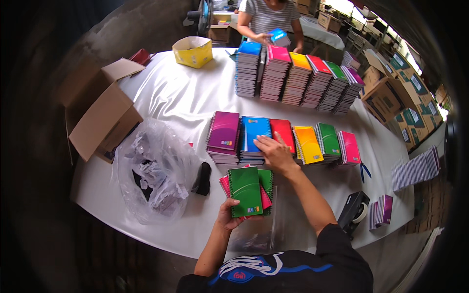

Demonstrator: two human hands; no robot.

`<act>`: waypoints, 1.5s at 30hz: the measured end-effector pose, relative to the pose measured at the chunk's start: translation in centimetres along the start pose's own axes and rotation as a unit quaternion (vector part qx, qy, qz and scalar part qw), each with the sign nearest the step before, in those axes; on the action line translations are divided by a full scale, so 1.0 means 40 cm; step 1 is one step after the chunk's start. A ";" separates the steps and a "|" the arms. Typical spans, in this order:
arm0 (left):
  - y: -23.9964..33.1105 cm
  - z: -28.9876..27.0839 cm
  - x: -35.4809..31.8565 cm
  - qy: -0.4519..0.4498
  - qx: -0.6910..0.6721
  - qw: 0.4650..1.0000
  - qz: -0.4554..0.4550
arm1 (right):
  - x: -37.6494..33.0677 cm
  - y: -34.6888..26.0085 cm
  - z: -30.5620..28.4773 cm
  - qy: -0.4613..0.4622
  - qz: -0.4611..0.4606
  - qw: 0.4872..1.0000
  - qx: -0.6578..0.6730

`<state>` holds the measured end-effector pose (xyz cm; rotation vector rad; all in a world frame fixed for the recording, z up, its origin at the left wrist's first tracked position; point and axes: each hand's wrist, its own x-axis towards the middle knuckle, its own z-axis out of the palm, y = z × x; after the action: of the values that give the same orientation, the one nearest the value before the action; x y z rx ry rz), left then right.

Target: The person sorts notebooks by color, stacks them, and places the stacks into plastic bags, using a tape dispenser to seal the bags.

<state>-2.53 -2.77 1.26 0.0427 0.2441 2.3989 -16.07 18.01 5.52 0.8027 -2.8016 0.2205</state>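
My left hand [227, 213] is closed around a few spiral notebooks in a loose fan. A green notebook [245, 192] lies on top, with pink and green ones showing beneath. My right hand [275, 150] reaches over the front row, fingers stretched out, its fingertips at the blue notebook stack [256, 133] and beside the red notebook stack [283, 132]. To the left of the blue stack stands a purple notebook stack [223, 131]. Rightward come stacks of yellow notebooks [308, 144], green notebooks [330, 140] and pink notebooks [350, 148].
Taller notebook stacks [286, 80] stand behind, where a person [268, 19] holds blue notebooks. Left are an open carton [105, 122], a plastic bag [156, 180] of crumpled scraps and a yellow box [193, 52]. Right are a tape dispenser [353, 210], blue-handled tool [364, 172] and cartons [391, 95].
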 end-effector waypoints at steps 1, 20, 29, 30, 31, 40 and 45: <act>0.006 -0.003 -0.009 0.011 0.010 1.000 0.008 | -0.005 -0.017 -0.025 0.038 0.022 0.998 0.055; 0.033 -0.044 -0.100 0.112 0.023 0.992 0.057 | 0.130 -0.232 -0.071 0.033 0.006 0.987 0.157; 0.076 -0.007 -0.120 0.082 0.040 0.994 0.055 | 0.127 -0.136 -0.094 -0.157 0.163 0.971 0.070; 0.074 -0.014 -0.119 0.072 0.041 0.995 0.057 | 0.107 -0.121 -0.097 -0.170 0.163 0.970 0.062; 0.069 -0.027 -0.116 0.064 0.041 0.996 0.055 | 0.085 -0.115 -0.098 -0.173 0.170 0.969 0.045; 0.034 -0.033 -0.069 0.076 0.050 0.996 -0.022 | 0.013 -0.068 0.016 -0.004 0.104 0.994 0.018; 0.011 -0.087 -0.065 0.084 0.027 0.995 -0.051 | 0.021 -0.034 0.037 0.009 0.053 0.997 0.055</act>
<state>-1.20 -5.39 -1.98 -0.1438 0.3793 2.2958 -16.29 16.16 4.40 0.6720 -2.8376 0.4005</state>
